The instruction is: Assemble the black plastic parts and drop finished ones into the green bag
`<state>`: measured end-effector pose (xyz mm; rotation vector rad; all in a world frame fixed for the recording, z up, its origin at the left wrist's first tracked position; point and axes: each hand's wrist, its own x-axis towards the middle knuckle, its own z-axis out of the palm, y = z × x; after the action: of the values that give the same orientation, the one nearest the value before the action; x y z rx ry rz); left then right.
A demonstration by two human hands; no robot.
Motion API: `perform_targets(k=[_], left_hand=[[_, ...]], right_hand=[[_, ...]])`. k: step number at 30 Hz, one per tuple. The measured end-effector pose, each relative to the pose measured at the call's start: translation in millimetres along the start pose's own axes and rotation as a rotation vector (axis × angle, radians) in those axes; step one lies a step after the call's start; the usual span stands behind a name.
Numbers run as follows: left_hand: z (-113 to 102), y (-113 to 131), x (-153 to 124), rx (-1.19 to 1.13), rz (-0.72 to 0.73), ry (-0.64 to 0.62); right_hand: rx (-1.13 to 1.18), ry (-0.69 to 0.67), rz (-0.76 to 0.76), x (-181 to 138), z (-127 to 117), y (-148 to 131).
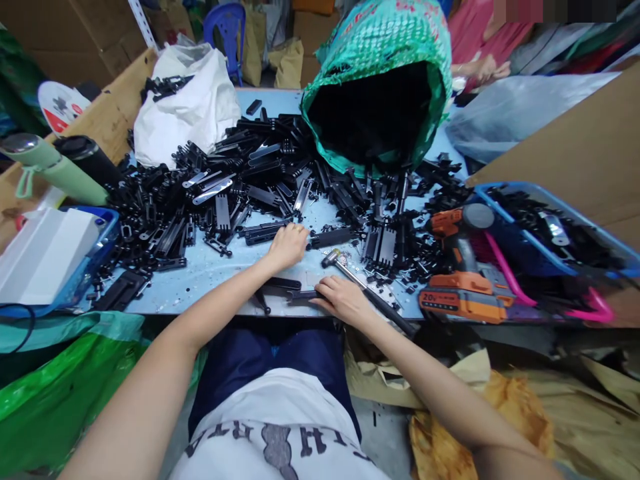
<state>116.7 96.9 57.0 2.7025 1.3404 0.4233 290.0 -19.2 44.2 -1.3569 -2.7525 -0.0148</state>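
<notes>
My left hand (287, 245) is closed around one end of a long black plastic part (331, 237) at the near edge of a big heap of black plastic parts (240, 180). My right hand (343, 300) rests near the front edge of the light blue table (200, 273), its fingers curled on a flat black part (295, 293). A small hammer (367, 292) with a metal head lies on the table, touching the right hand's far side.
An open green woven sack (380, 87) lies behind the heap. An orange cordless drill (457, 267) sits at right beside a blue tray (550, 233) of parts. At left are a white bag (187, 100), a green bottle (60, 170) and a blue bin (95, 257). Another person sits at far right.
</notes>
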Motion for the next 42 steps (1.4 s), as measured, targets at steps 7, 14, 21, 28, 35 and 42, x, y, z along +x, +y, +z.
perform_targets(k=[7, 14, 21, 28, 35, 42], left_hand=[[25, -7, 89, 0.067, -0.108, -0.093], [-7, -19, 10, -0.040, -0.136, 0.060], [-50, -63, -119, -0.147, -0.196, 0.003], [-59, -53, -131, 0.016, -0.110, -0.134], [-62, -51, -138, 0.035, -0.053, -0.175], [-62, -49, -130, 0.050, 0.021, -0.211]], right_hand=[[0.032, 0.016, 0.146, 10, -8, 25], [-0.120, -0.230, 0.815, 69, -26, 117], [-0.105, -0.271, 0.831, 63, -10, 107], [0.121, 0.064, 0.623, 49, -19, 78], [0.725, 0.397, 0.357, 36, -11, -1], [0.574, 0.467, 0.269, 43, 7, -33]])
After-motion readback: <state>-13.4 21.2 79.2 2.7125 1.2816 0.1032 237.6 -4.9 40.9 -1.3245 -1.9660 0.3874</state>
